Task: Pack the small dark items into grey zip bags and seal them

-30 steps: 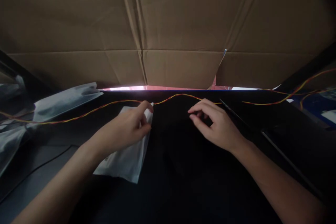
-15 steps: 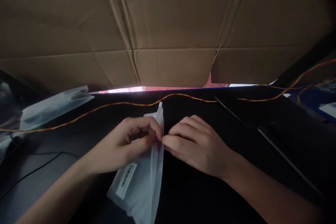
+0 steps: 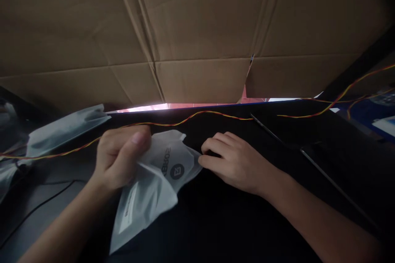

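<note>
Gripping a white pouch point(image 3: 160, 172), the left hand point(image 3: 120, 158) is clenched over its upper left part, thumb on top, and the film crumples under it. The right hand point(image 3: 237, 164) meets the same pouch at its right corner, fingers curled, with thumb and forefinger closed on that edge. The pouch therefore sits between the two hands, over the black counter point(image 3: 216, 222), and a dark round mark with lettering shows on its face. Its long axis runs on a diagonal, from a loose lower end beside the left forearm up and to the right toward the far edge. The left hand covers far more of it, while the right has only the corner.

Beyond the knuckles a twisted red-and-yellow wire point(image 3: 216, 113) crosses from left to right, passing just behind the left hand. A cardboard wall point(image 3: 200, 28) stands behind it. Another pale plastic bag point(image 3: 68, 125) lies well to the left, and a thin black rod point(image 3: 271, 131) lies to the right, apart from both hands.
</note>
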`<state>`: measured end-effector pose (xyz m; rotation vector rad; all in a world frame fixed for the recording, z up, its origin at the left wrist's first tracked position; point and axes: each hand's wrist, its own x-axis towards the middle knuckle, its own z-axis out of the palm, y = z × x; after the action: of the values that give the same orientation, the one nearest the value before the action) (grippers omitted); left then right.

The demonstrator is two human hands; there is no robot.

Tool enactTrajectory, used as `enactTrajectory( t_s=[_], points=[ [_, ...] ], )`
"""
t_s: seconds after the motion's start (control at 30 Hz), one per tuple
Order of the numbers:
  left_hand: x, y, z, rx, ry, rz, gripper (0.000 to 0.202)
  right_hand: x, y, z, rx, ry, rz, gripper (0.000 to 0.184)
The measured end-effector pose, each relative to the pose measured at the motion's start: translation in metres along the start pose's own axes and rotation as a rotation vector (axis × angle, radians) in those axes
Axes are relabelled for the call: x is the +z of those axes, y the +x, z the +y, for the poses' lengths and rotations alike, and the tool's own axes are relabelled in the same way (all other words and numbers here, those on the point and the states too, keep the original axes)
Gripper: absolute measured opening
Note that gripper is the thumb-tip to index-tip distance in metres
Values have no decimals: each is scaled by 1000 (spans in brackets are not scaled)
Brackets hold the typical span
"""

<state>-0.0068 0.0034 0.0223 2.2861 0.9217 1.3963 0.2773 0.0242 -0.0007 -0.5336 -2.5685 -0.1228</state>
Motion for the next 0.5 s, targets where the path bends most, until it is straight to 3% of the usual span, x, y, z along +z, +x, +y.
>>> enactTrajectory(
  t_s=[0.13, 0.27, 0.4, 0.5],
  points=[
    [0, 1, -4, 43, 19, -86, 51, -2, 1, -1, 39, 77, -105, 18],
    [1, 5, -1, 87, 107, -167, 48, -16, 1, -3, 208, 369, -162, 11],
    [-4, 8, -1, 100, 309, -155, 46, -31, -7, -4, 303, 579, -309, 61],
    [-7, 9, -4, 98, 400, -138, 47, -29, -10, -6, 270, 508, -403, 70]
  ],
)
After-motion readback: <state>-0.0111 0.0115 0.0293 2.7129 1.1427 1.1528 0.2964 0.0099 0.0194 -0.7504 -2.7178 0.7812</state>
